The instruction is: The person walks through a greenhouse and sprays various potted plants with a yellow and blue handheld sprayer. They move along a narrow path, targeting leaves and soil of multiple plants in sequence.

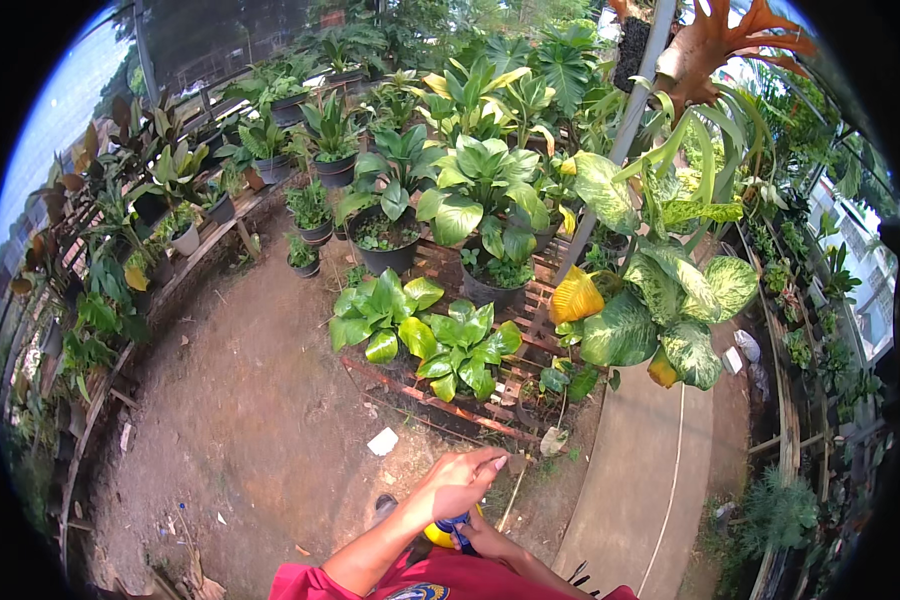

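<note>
My left hand reaches across in front of my body, fingers bent and thumb near the forefinger. I cannot tell whether anything small is between them. Below and partly behind it, my right hand grips a yellow and blue container, perhaps a sprayer, held close to my shirt. My left hand and forearm hide much of this container. Just beyond my hands is a rusty metal rack. Two low leafy plants, a nearer one and one to its left, sit at its near edge.
Potted plants crowd the rack, including a large variegated dieffenbachia. A concrete path runs along the right, beside a metal post. Wooden benches with pots curve along the left and right. A white scrap lies on the soil.
</note>
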A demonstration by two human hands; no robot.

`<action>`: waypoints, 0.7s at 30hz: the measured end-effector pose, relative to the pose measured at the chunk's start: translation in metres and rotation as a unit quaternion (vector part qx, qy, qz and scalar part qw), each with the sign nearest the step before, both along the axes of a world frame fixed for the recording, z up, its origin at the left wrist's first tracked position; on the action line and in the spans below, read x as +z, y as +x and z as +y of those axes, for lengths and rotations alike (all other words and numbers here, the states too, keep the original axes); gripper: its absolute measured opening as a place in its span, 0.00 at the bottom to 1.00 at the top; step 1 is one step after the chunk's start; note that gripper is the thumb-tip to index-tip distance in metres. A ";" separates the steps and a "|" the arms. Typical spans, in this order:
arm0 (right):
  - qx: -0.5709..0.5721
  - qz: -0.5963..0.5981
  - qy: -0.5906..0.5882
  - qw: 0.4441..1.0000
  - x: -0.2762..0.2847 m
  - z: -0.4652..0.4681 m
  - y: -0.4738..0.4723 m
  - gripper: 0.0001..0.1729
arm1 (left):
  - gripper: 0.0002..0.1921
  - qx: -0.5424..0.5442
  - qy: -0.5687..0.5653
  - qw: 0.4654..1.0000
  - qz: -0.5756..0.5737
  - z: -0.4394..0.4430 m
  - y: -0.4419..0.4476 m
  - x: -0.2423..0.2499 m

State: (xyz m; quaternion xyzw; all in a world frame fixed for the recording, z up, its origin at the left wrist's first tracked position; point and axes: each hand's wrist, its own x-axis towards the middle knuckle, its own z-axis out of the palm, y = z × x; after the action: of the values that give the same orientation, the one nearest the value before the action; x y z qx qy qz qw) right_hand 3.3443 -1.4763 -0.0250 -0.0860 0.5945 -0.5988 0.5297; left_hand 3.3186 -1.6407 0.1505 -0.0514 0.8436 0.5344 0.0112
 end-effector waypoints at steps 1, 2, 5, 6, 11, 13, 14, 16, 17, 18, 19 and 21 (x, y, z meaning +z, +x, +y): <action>-0.012 0.000 -0.026 1.000 -0.003 0.000 0.000 0.28 | 0.15 -0.024 -0.107 0.991 0.071 0.008 0.002 -0.006; -0.019 -0.007 -0.036 0.999 -0.004 0.003 -0.001 0.27 | 0.14 -0.023 -0.132 0.991 -0.017 0.017 0.001 -0.017; -0.023 -0.005 -0.065 0.998 0.000 0.003 -0.007 0.26 | 0.14 0.017 -0.244 0.969 -0.023 0.028 0.012 -0.043; -0.020 -0.003 -0.070 0.997 0.005 0.004 -0.010 0.27 | 0.14 0.020 -0.229 0.973 -0.007 0.027 0.011 -0.049; -0.143 0.005 -0.131 0.981 0.052 0.005 -0.038 0.36 | 0.19 0.183 0.121 0.968 0.124 0.008 -0.004 -0.080; -0.241 -0.026 -0.210 0.947 0.076 0.004 -0.052 0.40 | 0.15 0.232 0.164 0.951 0.121 -0.001 -0.014 -0.103; -0.271 0.008 -0.241 0.932 0.087 0.002 -0.055 0.41 | 0.14 0.233 0.169 0.954 0.086 -0.004 -0.015 -0.116; -0.272 0.071 -0.201 0.938 0.110 -0.004 -0.066 0.40 | 0.15 0.227 0.220 0.949 0.007 -0.006 -0.015 -0.143; -0.269 0.092 -0.182 0.941 0.122 -0.006 -0.068 0.40 | 0.16 0.216 0.255 0.942 -0.027 -0.003 -0.013 -0.155; -0.228 0.124 -0.171 0.951 0.134 -0.005 -0.068 0.40 | 0.18 0.212 0.286 0.932 -0.073 -0.001 -0.013 -0.166; -0.206 0.156 -0.164 0.952 0.147 -0.006 -0.070 0.39 | 0.19 0.210 0.307 0.919 -0.130 -0.002 -0.020 -0.173; -0.162 0.183 -0.173 0.954 0.169 -0.009 -0.070 0.39 | 0.26 0.197 0.364 0.894 -0.173 0.000 -0.029 -0.182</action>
State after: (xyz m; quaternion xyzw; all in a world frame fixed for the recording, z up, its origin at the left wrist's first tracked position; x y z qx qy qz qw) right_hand 3.2746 -1.4849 0.1444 -0.1868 0.5746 -0.7442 0.2849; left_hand 3.2899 -1.6408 -0.0313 -0.3001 0.5476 0.7780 0.0696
